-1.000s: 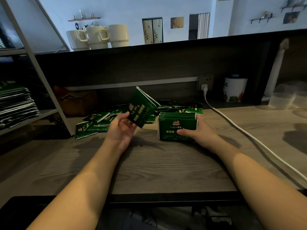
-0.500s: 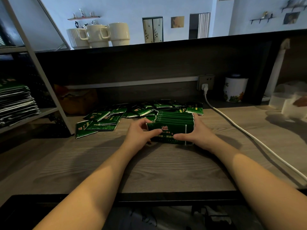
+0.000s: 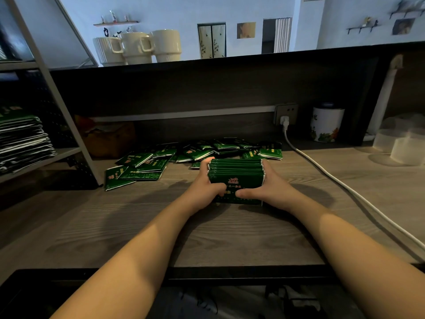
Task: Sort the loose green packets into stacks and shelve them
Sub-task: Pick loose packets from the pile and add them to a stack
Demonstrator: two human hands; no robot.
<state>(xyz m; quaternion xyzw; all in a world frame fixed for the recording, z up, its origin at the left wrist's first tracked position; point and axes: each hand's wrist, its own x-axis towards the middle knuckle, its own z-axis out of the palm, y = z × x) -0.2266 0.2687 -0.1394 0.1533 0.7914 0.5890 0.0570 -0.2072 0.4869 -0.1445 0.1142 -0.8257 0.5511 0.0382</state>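
Left hand (image 3: 205,188) and right hand (image 3: 270,187) both grip the stack of green packets (image 3: 235,179) on the counter (image 3: 207,236), thumbs across its front, loose packets (image 3: 147,165) behind; uneven squeeze could fan slick packets out.

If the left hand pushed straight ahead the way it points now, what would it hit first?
Probably the loose green packets just behind the stack that the left hand grips with the right hand; depth is hard to judge.
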